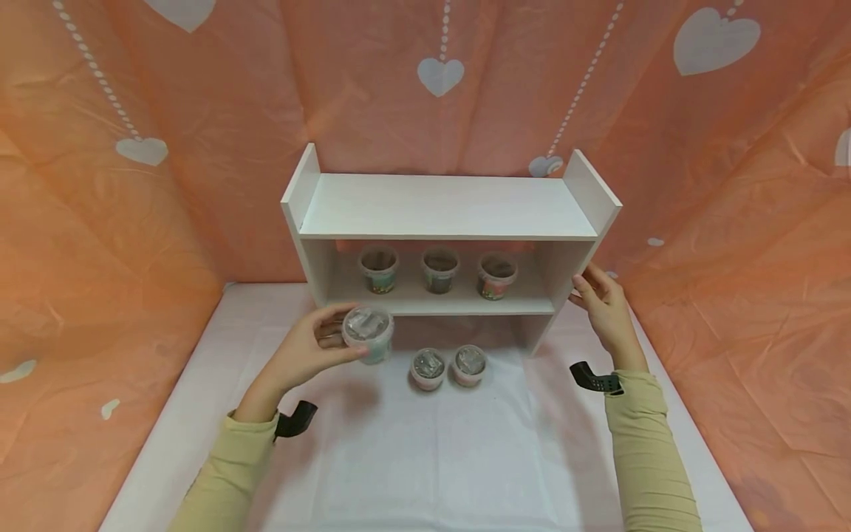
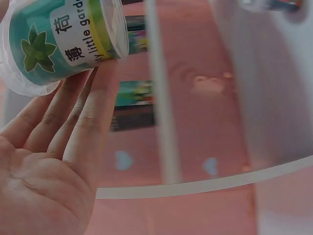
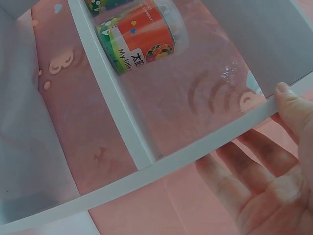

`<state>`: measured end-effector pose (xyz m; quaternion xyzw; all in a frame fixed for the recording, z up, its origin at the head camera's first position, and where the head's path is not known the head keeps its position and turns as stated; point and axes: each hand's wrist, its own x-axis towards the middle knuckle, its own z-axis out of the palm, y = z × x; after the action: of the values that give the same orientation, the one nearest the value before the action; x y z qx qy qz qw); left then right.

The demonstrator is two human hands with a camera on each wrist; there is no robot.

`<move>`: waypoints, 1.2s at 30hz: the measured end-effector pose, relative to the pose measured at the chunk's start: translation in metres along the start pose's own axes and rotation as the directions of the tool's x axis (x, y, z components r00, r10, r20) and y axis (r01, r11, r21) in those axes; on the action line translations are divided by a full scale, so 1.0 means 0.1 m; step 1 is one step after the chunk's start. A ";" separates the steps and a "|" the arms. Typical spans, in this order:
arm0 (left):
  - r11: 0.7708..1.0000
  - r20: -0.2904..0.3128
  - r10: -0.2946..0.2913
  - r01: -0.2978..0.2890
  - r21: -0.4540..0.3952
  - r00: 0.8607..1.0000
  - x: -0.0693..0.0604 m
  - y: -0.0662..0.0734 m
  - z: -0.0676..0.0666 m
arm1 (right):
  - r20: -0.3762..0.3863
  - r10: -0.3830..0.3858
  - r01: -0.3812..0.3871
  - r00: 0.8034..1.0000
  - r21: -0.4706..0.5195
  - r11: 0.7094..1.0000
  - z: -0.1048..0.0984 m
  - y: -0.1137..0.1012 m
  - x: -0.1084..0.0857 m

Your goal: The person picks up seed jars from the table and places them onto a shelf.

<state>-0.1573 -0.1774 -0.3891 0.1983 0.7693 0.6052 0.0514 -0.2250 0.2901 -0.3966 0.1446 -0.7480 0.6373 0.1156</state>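
Note:
The left hand (image 1: 309, 341) holds a clear-lidded cup (image 1: 368, 334) between thumb and fingers, in front of the shelf's lower left side. In the left wrist view this cup (image 2: 63, 41) is tilted on its side and shows a teal label with a green leaf. The right hand (image 1: 606, 310) touches the outer edge of the white shelf's right side panel (image 1: 565, 284); in the right wrist view its thumb (image 3: 293, 110) rests on that edge. Three cups (image 1: 379, 270) (image 1: 439, 270) (image 1: 496, 275) stand in a row on the middle board.
Two lidded cups (image 1: 428, 369) (image 1: 469, 365) stand side by side on the white cloth (image 1: 432, 458) in front of the shelf. The upper board (image 1: 445, 207) is bare. An orange curtain (image 1: 372, 89) with white hearts hangs behind and at both sides.

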 end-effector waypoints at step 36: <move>0.978 -0.198 0.195 -0.176 0.112 0.960 0.33 1.41 -0.24 | -0.014 0.007 -0.007 1.000 -0.040 0.999 0.00 0.02 0.00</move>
<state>-0.1610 -0.1600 -0.2433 0.2072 0.7759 0.5881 -0.0958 -0.2258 0.2906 -0.3983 0.1353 -0.7602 0.6237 0.1214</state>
